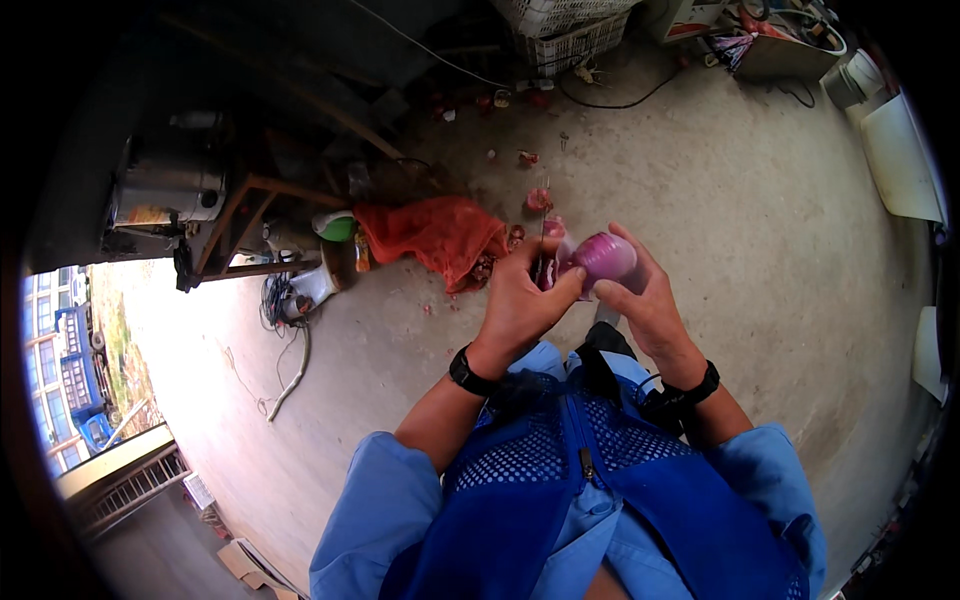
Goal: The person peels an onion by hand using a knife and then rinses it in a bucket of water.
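Observation:
A peeled-looking purple onion (606,257) is held up in front of me in my right hand (645,290), with the fingers curled round its right side and the thumb below. Close against its left side, my left hand (528,305) has its thumb and fingers closed on a loose, pinkish piece of onion skin (562,262), partly blurred. A thin dark upright line shows by the left fingers; what it is I cannot make out. Beyond the left hand, a red mesh bag (430,235) lies on the floor, with onion scraps (539,199) near its right end.
White plastic crates (575,45) stand at the far side. On the left are a wooden stand (235,225), a metal drum (170,190) and a coil of wire (280,300). A cable (625,104) crosses the far floor. Pale containers (900,160) line the right.

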`<state>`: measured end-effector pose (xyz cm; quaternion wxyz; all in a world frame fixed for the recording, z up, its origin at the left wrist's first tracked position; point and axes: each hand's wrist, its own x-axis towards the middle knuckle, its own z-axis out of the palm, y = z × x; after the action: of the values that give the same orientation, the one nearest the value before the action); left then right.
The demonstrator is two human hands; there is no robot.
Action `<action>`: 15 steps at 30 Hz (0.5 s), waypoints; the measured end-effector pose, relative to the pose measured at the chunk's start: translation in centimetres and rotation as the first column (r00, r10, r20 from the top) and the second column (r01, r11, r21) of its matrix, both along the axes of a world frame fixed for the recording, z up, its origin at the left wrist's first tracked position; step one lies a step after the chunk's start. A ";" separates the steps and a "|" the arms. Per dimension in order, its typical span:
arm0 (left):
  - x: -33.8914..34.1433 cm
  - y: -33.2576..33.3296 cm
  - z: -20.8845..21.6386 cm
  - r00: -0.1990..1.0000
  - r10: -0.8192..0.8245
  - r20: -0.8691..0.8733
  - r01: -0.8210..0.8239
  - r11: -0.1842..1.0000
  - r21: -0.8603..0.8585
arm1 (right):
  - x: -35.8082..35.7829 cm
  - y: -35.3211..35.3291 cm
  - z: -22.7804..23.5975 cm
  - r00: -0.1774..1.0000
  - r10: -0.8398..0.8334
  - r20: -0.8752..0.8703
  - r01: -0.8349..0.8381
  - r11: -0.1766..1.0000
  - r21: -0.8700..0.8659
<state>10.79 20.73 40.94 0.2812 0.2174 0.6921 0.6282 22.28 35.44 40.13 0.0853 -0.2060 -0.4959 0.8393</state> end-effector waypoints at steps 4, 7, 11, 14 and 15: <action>0.1 0.4 1.3 0.997 -0.049 -0.058 0.043 0.994 -0.100 | -0.1 0.1 -0.6 0.999 -0.033 -0.007 0.034 0.999 0.009; 0.3 0.4 1.4 0.991 -0.051 -0.127 0.031 0.987 -0.156 | -0.1 0.2 -0.6 1.000 -0.016 0.001 0.015 0.999 0.052; 0.3 0.6 0.3 0.991 -0.002 -0.133 -0.020 0.987 -0.161 | -0.2 0.3 -0.5 1.000 0.012 0.002 -0.012 0.996 0.088; 0.2 0.5 -0.1 0.991 0.036 -0.130 -0.055 0.988 -0.146 | -0.4 0.5 -0.3 1.000 0.020 -0.018 -0.018 0.997 0.073; 0.1 0.6 0.0 0.990 0.041 -0.135 -0.061 0.987 -0.148 | -0.5 0.5 -0.2 0.999 0.018 -0.026 -0.017 0.998 0.060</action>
<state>10.93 21.32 40.97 0.2345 0.2184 0.7602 0.5652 21.82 35.98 39.94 0.0906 -0.1878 -0.5212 0.8275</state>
